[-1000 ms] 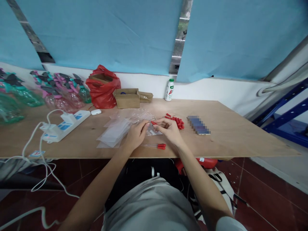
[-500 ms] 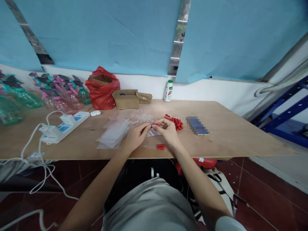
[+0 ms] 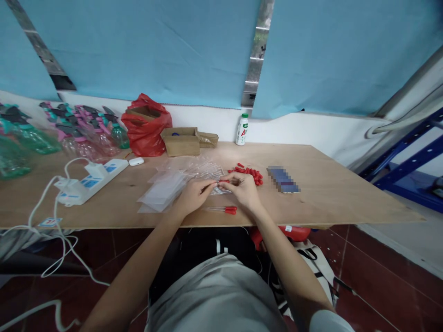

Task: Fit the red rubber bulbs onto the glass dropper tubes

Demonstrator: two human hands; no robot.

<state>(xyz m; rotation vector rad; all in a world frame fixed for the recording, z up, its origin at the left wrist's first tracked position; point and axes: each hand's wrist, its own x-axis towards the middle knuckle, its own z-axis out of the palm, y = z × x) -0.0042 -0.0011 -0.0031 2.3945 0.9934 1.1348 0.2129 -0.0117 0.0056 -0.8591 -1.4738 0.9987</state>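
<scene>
One red bulb [image 3: 224, 181], pinched in the grip of my right hand [image 3: 244, 188] above the desk [image 3: 328, 193], lies flatter than a second ago, just beside the fingertips of my left hand [image 3: 194, 194], whose hold I cannot make out, so I judge the work is at a delicate two-handed moment.

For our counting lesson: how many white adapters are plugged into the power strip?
2: one adapter near the left end of the power strip, another adapter farther right along it. None seems hidden.
</scene>
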